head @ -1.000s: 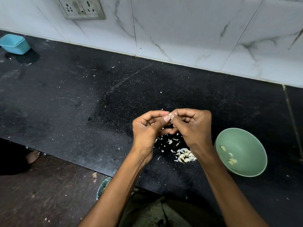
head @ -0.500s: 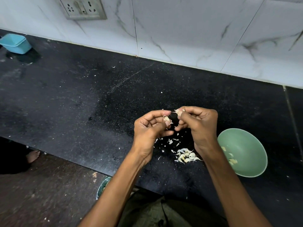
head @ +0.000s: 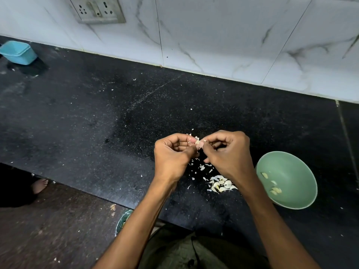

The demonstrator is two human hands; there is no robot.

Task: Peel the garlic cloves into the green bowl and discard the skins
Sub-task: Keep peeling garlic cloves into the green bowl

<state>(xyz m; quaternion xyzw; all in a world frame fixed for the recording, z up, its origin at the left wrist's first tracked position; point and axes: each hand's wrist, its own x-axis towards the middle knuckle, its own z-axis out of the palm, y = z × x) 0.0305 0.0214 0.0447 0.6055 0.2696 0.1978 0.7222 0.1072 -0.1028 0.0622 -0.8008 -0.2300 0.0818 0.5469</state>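
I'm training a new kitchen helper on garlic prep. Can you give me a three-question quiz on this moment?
1. True or false: both hands pinch one clove.
2. Where do the peeled cloves lie? A) blue tub B) green bowl C) floor
3. Fill in: the skins lie on the ___, left of the bowl.

Key: 1 true; 2 B; 3 counter.

Garlic clove (head: 197,141) mostly hidden betw fingertips, wall socket (head: 98,10) cut off at top, blue tub (head: 18,52) clipped left
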